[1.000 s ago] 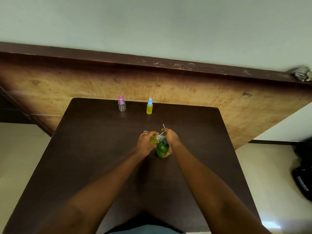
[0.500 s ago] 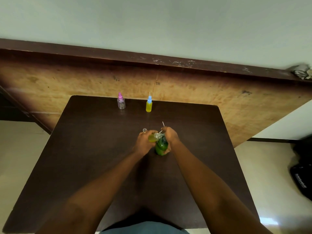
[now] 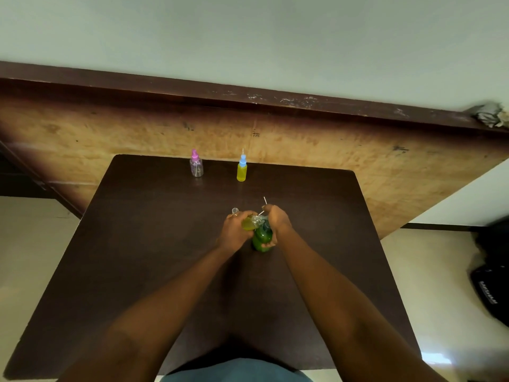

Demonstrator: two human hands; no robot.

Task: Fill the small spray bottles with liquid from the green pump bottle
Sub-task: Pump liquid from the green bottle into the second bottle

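Head view. Dark brown surface (image 3: pixel 165 244), matte and flat with rounded far corners, set against a scuffed wooden panel (image 3: pixel 303 150).

Four bottles: one green pump bottle (image 3: pixel 261 238) and three small ones.
- The green pump bottle is rounded, glossy, translucent plastic at the centre of the surface. The right hand (image 3: pixel 276 220) has its fingers curled round the neck and side, gripping it. A thin white tube (image 3: pixel 265 200) pokes out past that hand toward 12 o'clock.
- The held spray bottle (image 3: pixel 249 224) is clear plastic with yellow-green liquid inside. It is tipped sideways, mouth against the top of the green bottle. The left hand (image 3: pixel 235 230) has its fingers wrapped round it.
- The pink-capped bottle (image 3: pixel 196 166) stands upright at 11 o'clock from the hands, near the far edge. Its body is clear and it looks unfilled.
- The blue-capped bottle (image 3: pixel 241 169) stands upright at 12 o'clock and is full of yellow liquid.

One small clear cap (image 3: pixel 235 210) sits just beyond the left knuckles.

At 3 o'clock, a black bag (image 3: pixel 493 279) lies on the floor. At 2 o'clock, a crumpled grey cloth (image 3: pixel 490 115) sits on the ledge.
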